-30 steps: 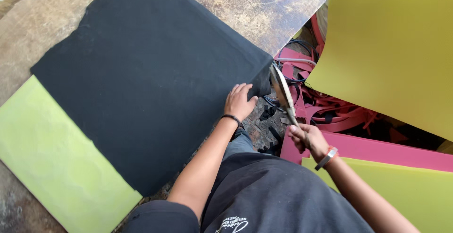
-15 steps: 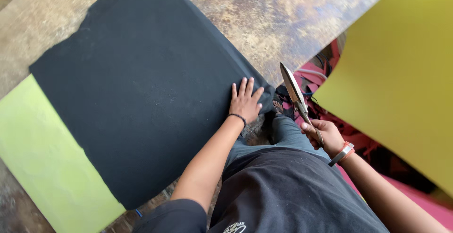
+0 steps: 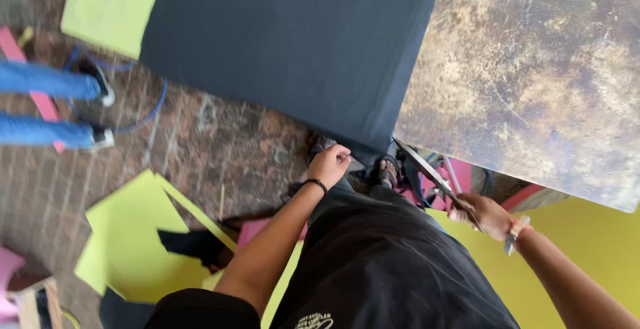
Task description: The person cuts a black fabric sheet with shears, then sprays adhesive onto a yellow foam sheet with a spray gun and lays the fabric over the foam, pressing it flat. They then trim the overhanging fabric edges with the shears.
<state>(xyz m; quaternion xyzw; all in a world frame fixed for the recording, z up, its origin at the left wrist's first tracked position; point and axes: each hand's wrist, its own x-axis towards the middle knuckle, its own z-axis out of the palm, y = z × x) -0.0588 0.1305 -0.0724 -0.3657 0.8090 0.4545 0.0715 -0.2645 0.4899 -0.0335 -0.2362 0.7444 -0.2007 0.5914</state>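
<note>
A large black foam sheet (image 3: 293, 42) lies across a worn metal table (image 3: 533, 76), its near edge hanging over the table's side. My left hand (image 3: 328, 165) is curled at that hanging edge, fingers closed near or on the sheet; contact is unclear. My right hand (image 3: 487, 216) grips a pair of long scissors (image 3: 430, 176), blades pointing up-left toward the black sheet's near right corner. A lime-green sheet (image 3: 110, 6) pokes out from under the black one at the top left.
Below is a brick floor (image 3: 220, 142) with lime-green offcuts (image 3: 140, 242), black scraps and pink pieces. Another person's legs in blue jeans (image 3: 47, 106) stand at the left. A yellow sheet (image 3: 580, 249) lies at the lower right; pink strips (image 3: 440, 196) sit under the table.
The view has swung down and left, now showing the floor. My left hand has slid off the top of the black sheet to its hanging edge. The scissors stay in my right hand.
</note>
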